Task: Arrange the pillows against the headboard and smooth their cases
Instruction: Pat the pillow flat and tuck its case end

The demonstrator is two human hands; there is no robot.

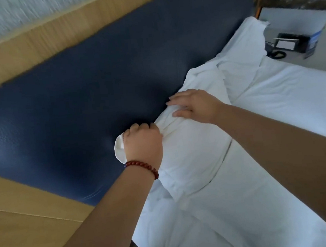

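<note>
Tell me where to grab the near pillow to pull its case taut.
Take the case's loose end beside the headboard, coming from the left of the pillow, as the left hand does: slack fabric gathers into a wad there. Elsewhere it lies flat, under the right hand.

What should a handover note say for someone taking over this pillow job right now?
Left hand grips the bunched end of the near white fabric pillow, against the dark blue padded headboard.
Right hand lies flat on that pillow's top.
A second white pillow lies farther along the headboard.
Done: both pillows at the headboard.
Left: smooth the near case's wrinkles.
</note>
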